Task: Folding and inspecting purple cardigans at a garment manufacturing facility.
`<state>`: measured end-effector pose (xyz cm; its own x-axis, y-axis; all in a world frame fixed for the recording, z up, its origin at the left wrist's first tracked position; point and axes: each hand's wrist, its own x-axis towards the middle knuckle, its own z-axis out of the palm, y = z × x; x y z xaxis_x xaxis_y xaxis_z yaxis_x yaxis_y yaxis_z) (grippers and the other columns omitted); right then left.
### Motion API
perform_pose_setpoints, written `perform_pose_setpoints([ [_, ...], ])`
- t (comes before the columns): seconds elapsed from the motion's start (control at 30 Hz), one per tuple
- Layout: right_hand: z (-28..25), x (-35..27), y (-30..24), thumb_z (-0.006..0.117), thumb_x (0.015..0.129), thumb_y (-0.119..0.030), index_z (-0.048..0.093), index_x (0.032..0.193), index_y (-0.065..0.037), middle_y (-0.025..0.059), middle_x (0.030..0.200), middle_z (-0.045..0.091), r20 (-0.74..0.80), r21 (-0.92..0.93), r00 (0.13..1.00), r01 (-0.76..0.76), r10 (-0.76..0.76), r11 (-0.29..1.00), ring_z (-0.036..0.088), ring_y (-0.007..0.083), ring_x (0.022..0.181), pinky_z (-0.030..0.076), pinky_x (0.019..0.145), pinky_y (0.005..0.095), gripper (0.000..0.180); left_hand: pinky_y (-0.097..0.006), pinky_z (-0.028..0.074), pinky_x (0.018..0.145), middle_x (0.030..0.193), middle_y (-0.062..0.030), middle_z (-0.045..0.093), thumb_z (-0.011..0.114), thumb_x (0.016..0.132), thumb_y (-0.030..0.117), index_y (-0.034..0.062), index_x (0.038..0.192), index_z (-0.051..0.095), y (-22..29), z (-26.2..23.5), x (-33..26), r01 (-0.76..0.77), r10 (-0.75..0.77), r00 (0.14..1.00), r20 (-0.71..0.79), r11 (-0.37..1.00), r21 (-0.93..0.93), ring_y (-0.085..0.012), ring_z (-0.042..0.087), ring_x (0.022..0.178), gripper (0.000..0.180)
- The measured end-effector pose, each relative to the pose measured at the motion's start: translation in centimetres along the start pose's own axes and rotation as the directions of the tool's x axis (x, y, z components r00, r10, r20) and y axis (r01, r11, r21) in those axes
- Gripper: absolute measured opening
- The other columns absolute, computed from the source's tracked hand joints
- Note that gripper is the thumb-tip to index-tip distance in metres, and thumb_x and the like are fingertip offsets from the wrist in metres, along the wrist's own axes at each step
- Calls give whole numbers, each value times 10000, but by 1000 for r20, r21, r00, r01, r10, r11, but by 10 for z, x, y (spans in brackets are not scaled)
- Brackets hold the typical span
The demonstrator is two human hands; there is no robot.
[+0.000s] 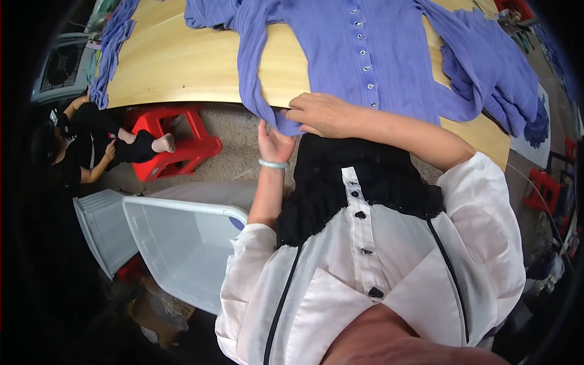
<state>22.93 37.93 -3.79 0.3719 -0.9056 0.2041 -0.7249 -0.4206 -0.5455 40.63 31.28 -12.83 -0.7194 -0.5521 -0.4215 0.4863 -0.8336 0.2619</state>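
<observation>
A purple ribbed cardigan (340, 52) lies spread on the wooden table, with a row of metal fasteners down its front. Its left-side sleeve (252, 79) hangs over the table's near edge to my hands. My left hand (274, 145), a pale bangle at its wrist, is turned palm up and grips the sleeve's end from below. From the right, my right hand (322, 115) reaches across with curled fingers closed on the same cuff. Some fingertips of both hands are hidden by the fabric.
More purple garments are heaped on the table (176, 61) at right and far left. Below left stand a white plastic bin (182, 243) and a grey one (106, 228). A person (76, 146) sits at left, feet on a red stool (173, 143).
</observation>
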Motion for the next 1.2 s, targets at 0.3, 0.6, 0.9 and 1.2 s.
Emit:
perform_pose_setpoints([
  [0.3, -1, 10, -14, 603, 705, -140, 473, 1048, -20, 148, 1034, 482, -83, 310, 984, -123, 156, 943, 451, 315, 989, 379, 824, 364, 386, -178, 383, 369, 645, -54, 525, 482, 805, 63, 28, 764, 463, 72, 101, -29, -520, 780, 624, 46, 371, 769, -95, 484, 450, 57],
  [0.6, 7, 31, -39, 538, 780, -226, 482, 1016, 23, 128, 1011, 531, 218, 951, 910, -279, 352, 134, 541, 217, 889, 410, 795, 298, 347, -181, 326, 376, 547, -10, 492, 543, 816, 166, 46, 739, 496, 42, 163, -33, -312, 451, 875, 177, 243, 919, -73, 434, 409, 150],
  [0.9, -38, 34, -58, 343, 894, -321, 477, 1058, -5, 77, 962, 565, 201, 740, 979, -134, 26, -659, 562, 152, 894, 443, 810, 306, 380, -316, 434, 642, 767, -116, 570, 370, 867, 356, -30, 946, 517, 57, 102, 28, -303, 412, 897, 159, 313, 900, -199, 551, 733, 420],
  [1.2, -62, 18, -79, 293, 898, -370, 461, 1093, 2, 91, 918, 571, 214, 653, 976, -119, 32, -748, 581, 160, 814, 463, 771, 300, 452, -283, 407, 476, 581, -74, 516, 499, 811, 367, 11, 894, 481, 115, 66, 145, 125, 203, 936, -289, 575, 808, -166, 503, 516, 366],
])
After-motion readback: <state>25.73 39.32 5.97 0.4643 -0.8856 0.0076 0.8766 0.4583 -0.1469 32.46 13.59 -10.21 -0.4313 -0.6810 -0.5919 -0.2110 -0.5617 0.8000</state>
